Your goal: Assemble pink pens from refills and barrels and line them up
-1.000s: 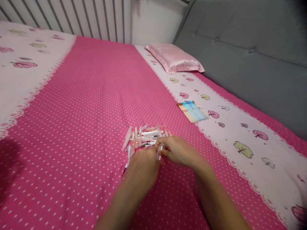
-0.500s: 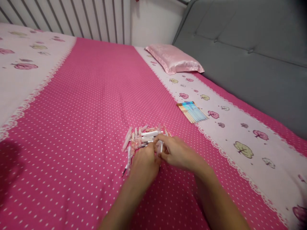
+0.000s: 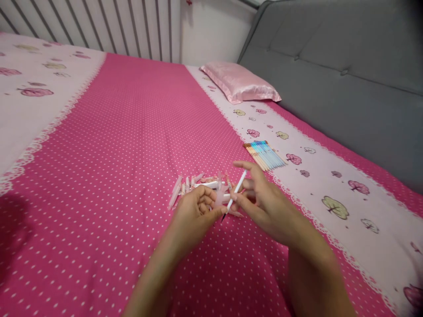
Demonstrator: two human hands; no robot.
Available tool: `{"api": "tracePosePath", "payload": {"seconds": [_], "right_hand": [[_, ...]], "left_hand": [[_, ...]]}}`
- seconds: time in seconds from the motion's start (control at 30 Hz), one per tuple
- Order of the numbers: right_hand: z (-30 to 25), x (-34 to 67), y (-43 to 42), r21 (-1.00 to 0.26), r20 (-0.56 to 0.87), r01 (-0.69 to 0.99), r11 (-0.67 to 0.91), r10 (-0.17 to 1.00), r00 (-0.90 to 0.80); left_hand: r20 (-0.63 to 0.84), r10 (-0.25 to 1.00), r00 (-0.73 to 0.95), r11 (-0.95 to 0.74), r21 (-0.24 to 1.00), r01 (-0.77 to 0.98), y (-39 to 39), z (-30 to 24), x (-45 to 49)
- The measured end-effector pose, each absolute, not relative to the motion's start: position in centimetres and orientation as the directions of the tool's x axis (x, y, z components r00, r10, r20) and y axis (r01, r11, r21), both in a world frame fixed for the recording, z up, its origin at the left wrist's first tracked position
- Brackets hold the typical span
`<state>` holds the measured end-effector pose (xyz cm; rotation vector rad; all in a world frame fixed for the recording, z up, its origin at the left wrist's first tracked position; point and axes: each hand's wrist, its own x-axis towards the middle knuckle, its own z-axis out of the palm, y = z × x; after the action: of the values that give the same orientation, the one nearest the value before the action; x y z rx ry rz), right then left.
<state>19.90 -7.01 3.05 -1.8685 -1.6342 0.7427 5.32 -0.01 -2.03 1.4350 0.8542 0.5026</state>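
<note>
Both my hands are raised just above a small pile of white and clear pink pens and caps [image 3: 194, 184] on a pink dotted bedsheet [image 3: 125, 145]. My right hand [image 3: 264, 202] pinches a white pen [image 3: 235, 195] with its dark tip pointing down and left. My left hand [image 3: 194, 213] is closed on a clear pink cap [image 3: 219, 198] right beside the pen's tip. The hands almost touch each other.
A neat bundle of light blue and cream pens [image 3: 265, 154] lies to the right on the white tree-print border. A pink satin pillow [image 3: 239, 82] sits at the far end. A grey padded headboard [image 3: 337, 75] runs along the right side.
My hands were down in the pile; they have lifted off the sheet, the right one bringing up a white pen and the left one a clear pink cap.
</note>
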Motion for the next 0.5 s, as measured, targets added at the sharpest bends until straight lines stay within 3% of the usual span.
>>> {"api": "tracePosePath", "payload": {"seconds": [0.17,0.33,0.5], "right_hand": [[3.03,20.77,-6.87,-0.833,0.112,0.551,-0.056,0.958,0.266],[3.01,20.76,-6.57,-0.838,0.29,0.545,0.028,0.869,0.401],[2.8,20.61,-6.43,-0.822,0.355,0.564,0.074,0.841,0.408]], "left_hand": [[-0.153,0.783,0.602,0.053,0.982,0.181,0.6,-2.87,5.04],[-0.129,0.772,0.622,0.0,0.979,0.203,0.48,-2.91,5.03],[-0.129,0.758,0.639,-0.02,0.975,0.221,0.41,-2.95,4.95]]}}
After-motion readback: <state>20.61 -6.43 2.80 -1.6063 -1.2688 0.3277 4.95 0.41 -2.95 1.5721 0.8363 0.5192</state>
